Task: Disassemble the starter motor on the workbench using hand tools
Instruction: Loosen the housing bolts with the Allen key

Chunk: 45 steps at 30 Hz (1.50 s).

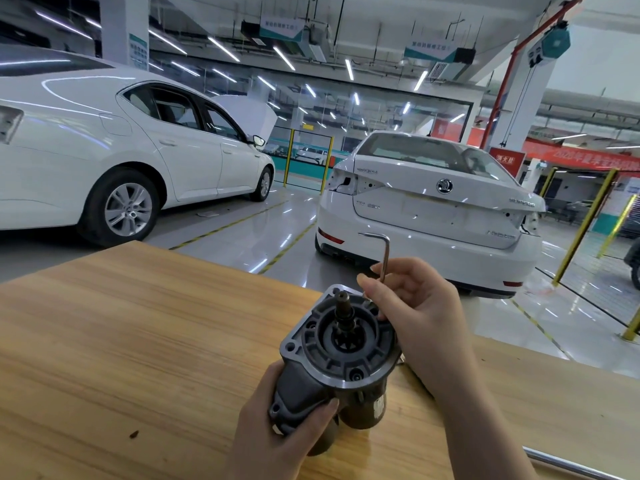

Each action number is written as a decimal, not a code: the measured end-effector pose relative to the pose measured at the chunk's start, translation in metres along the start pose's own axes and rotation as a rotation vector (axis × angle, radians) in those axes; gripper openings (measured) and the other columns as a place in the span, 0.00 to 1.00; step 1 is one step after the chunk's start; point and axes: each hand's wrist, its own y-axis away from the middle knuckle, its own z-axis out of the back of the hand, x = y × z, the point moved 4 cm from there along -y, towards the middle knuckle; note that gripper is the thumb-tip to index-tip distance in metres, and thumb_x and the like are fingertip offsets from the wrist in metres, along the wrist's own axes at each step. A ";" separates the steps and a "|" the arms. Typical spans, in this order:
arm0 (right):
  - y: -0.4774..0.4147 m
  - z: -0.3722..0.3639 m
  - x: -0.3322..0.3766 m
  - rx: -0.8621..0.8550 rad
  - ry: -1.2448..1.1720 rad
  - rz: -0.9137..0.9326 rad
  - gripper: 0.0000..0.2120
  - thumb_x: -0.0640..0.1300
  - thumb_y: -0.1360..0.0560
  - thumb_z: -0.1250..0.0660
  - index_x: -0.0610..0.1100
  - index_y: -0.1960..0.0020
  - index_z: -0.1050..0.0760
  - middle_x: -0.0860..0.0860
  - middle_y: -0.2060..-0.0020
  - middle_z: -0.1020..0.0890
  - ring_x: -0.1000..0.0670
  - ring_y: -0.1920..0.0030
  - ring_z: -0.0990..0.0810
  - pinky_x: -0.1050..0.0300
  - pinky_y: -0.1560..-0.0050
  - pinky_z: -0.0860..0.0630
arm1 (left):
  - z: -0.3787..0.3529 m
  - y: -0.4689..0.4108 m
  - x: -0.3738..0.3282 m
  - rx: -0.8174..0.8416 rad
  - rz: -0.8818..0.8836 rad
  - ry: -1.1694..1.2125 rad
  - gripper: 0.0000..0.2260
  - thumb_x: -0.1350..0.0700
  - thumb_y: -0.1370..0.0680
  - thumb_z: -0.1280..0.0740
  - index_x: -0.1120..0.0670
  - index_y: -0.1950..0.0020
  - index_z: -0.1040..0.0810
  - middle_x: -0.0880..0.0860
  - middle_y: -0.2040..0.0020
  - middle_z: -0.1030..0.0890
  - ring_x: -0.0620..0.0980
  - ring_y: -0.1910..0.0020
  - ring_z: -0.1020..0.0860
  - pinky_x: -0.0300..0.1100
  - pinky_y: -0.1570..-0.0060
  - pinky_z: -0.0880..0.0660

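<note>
Starter motor (341,355) is stood on end, nose flange up, on the wooden workbench (121,341), with its pinion shaft (343,311) poking straight up out of the middle. Left hand (277,427) is wrapped around the lower housing on the near-left side of the motor, fingers curled round it and thumb pressed flat on the casting. Right hand (415,306) sits at the far-right side of the flange, fingertips pinching the long leg of an L-shaped hex key (384,251); the short leg sticks out to the left above the motor.

What I'd worry about: if the key isn't seated fully in the bolt, the first hard turn could round the socket out; a fingertip pinch that low on the shank gives little leverage, so it may just slip. The motor is only steadied by one hand, so real torque could twist or tip it, and knuckles would end up in that shaft.

Can't see the key's tip or the bolt head, they're behind the fingers and the flange edge; the motor's base is hidden by the left hand, so can't tell if it's resting on the bench or lifted. There's something small just right of the motor, by the wrist, too hard to make out; a metal rod (568,462) well right of the motor is cut off by the frame.
</note>
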 end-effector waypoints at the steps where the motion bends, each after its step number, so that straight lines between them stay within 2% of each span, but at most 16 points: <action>1: 0.000 0.000 0.000 -0.016 -0.007 -0.008 0.09 0.49 0.36 0.27 0.47 0.60 0.24 0.50 0.69 0.19 0.56 0.71 0.24 0.65 0.68 0.25 | 0.000 0.000 0.000 -0.003 0.001 -0.005 0.29 0.46 0.51 0.25 0.49 0.52 0.23 0.45 0.59 0.17 0.46 0.60 0.19 0.38 0.59 0.23; 4: -0.001 0.002 0.001 -0.014 0.000 -0.008 0.11 0.53 0.39 0.29 0.45 0.65 0.25 0.52 0.74 0.20 0.58 0.74 0.25 0.67 0.71 0.26 | 0.000 0.001 0.001 -0.001 0.006 0.000 0.28 0.48 0.50 0.24 0.48 0.51 0.24 0.44 0.59 0.17 0.44 0.61 0.19 0.34 0.61 0.24; 8: -0.001 0.005 0.000 0.037 0.046 0.024 0.05 0.45 0.30 0.31 0.48 0.64 0.22 0.53 0.75 0.21 0.56 0.73 0.24 0.64 0.69 0.24 | -0.001 0.001 0.002 -0.015 -0.005 -0.025 0.22 0.56 0.44 0.25 0.49 0.51 0.23 0.44 0.59 0.17 0.43 0.61 0.19 0.31 0.64 0.25; 10: -0.001 0.005 0.001 0.053 0.093 0.054 0.07 0.43 0.27 0.34 0.50 0.63 0.22 0.53 0.75 0.22 0.53 0.71 0.23 0.62 0.67 0.23 | -0.002 0.002 0.002 -0.027 -0.013 -0.037 0.22 0.56 0.44 0.25 0.49 0.51 0.23 0.45 0.60 0.17 0.43 0.61 0.19 0.30 0.64 0.26; 12: 0.000 0.003 0.002 0.068 0.120 0.069 0.08 0.42 0.25 0.36 0.51 0.62 0.22 0.54 0.74 0.22 0.56 0.72 0.24 0.65 0.69 0.24 | -0.001 0.002 0.003 -0.047 -0.018 -0.032 0.20 0.59 0.41 0.23 0.48 0.52 0.22 0.44 0.61 0.17 0.41 0.63 0.20 0.29 0.66 0.26; 15: 0.000 0.002 0.005 0.059 0.066 0.058 0.04 0.49 0.30 0.32 0.50 0.62 0.23 0.55 0.73 0.21 0.59 0.73 0.26 0.68 0.71 0.27 | 0.000 0.001 0.002 -0.042 -0.027 -0.035 0.19 0.59 0.41 0.23 0.47 0.53 0.22 0.45 0.61 0.17 0.42 0.64 0.20 0.30 0.67 0.26; 17: 0.000 0.001 0.003 0.032 0.064 0.045 0.07 0.53 0.35 0.30 0.51 0.63 0.22 0.53 0.70 0.19 0.55 0.71 0.23 0.66 0.69 0.25 | -0.001 0.000 0.000 -0.048 -0.020 -0.032 0.20 0.59 0.43 0.24 0.48 0.53 0.22 0.44 0.62 0.17 0.42 0.64 0.20 0.30 0.66 0.26; 20: 0.000 0.002 -0.001 -0.034 0.052 0.044 0.06 0.48 0.35 0.27 0.50 0.64 0.25 0.50 0.69 0.19 0.52 0.70 0.23 0.61 0.68 0.23 | 0.000 -0.002 0.003 -0.119 0.038 0.011 0.22 0.68 0.40 0.22 0.46 0.57 0.24 0.37 0.68 0.18 0.34 0.69 0.21 0.26 0.71 0.28; 23: 0.002 0.000 -0.003 -0.065 0.058 0.041 0.09 0.47 0.35 0.26 0.48 0.67 0.26 0.46 0.71 0.20 0.52 0.73 0.25 0.57 0.70 0.25 | 0.002 -0.002 0.007 -0.163 0.092 0.047 0.26 0.76 0.39 0.26 0.45 0.61 0.27 0.34 0.73 0.21 0.31 0.73 0.23 0.23 0.76 0.31; 26: 0.002 -0.002 -0.003 -0.049 0.081 0.037 0.07 0.47 0.35 0.26 0.52 0.67 0.24 0.53 0.70 0.20 0.58 0.72 0.23 0.64 0.71 0.24 | 0.002 -0.004 0.007 -0.196 0.096 0.010 0.27 0.77 0.37 0.27 0.44 0.61 0.28 0.34 0.73 0.21 0.38 0.70 0.22 0.24 0.75 0.30; 28: 0.001 -0.001 -0.003 -0.041 0.100 0.079 0.09 0.45 0.34 0.26 0.54 0.69 0.24 0.56 0.67 0.21 0.57 0.68 0.23 0.65 0.66 0.24 | 0.001 -0.004 0.007 -0.214 0.087 0.002 0.26 0.76 0.35 0.28 0.44 0.61 0.29 0.35 0.73 0.21 0.39 0.66 0.26 0.29 0.70 0.28; 32: 0.001 -0.004 -0.003 0.025 0.135 0.108 0.10 0.44 0.28 0.31 0.58 0.64 0.24 0.58 0.64 0.21 0.56 0.61 0.22 0.59 0.58 0.23 | -0.001 -0.001 0.001 -0.201 0.078 0.009 0.23 0.72 0.35 0.26 0.44 0.59 0.28 0.32 0.71 0.21 0.42 0.64 0.24 0.35 0.66 0.30; 35: 0.001 -0.008 -0.007 0.048 0.193 0.084 0.06 0.46 0.24 0.36 0.57 0.57 0.24 0.56 0.62 0.20 0.53 0.55 0.21 0.51 0.53 0.21 | -0.001 0.000 -0.001 -0.189 0.083 0.007 0.21 0.71 0.34 0.26 0.45 0.57 0.25 0.40 0.67 0.18 0.46 0.59 0.23 0.37 0.63 0.32; 36: 0.001 -0.009 -0.008 0.052 0.188 0.071 0.06 0.47 0.24 0.38 0.57 0.56 0.25 0.56 0.62 0.21 0.54 0.56 0.21 0.51 0.54 0.21 | -0.001 0.000 -0.002 -0.193 0.080 0.009 0.20 0.71 0.34 0.26 0.46 0.57 0.24 0.42 0.65 0.18 0.46 0.58 0.23 0.37 0.63 0.32; 40: 0.002 -0.011 -0.011 0.043 0.099 0.018 0.05 0.47 0.25 0.36 0.58 0.56 0.29 0.60 0.63 0.19 0.60 0.59 0.21 0.66 0.61 0.24 | -0.002 0.001 -0.003 -0.203 0.078 0.021 0.21 0.71 0.34 0.27 0.45 0.57 0.25 0.43 0.65 0.18 0.44 0.59 0.24 0.36 0.64 0.34; 45: 0.002 -0.010 -0.011 -0.014 0.093 0.018 0.08 0.46 0.31 0.28 0.54 0.63 0.27 0.58 0.64 0.19 0.58 0.62 0.20 0.60 0.61 0.20 | 0.000 0.000 -0.004 -0.180 0.087 -0.001 0.20 0.69 0.34 0.26 0.45 0.57 0.26 0.41 0.66 0.18 0.42 0.59 0.24 0.35 0.65 0.34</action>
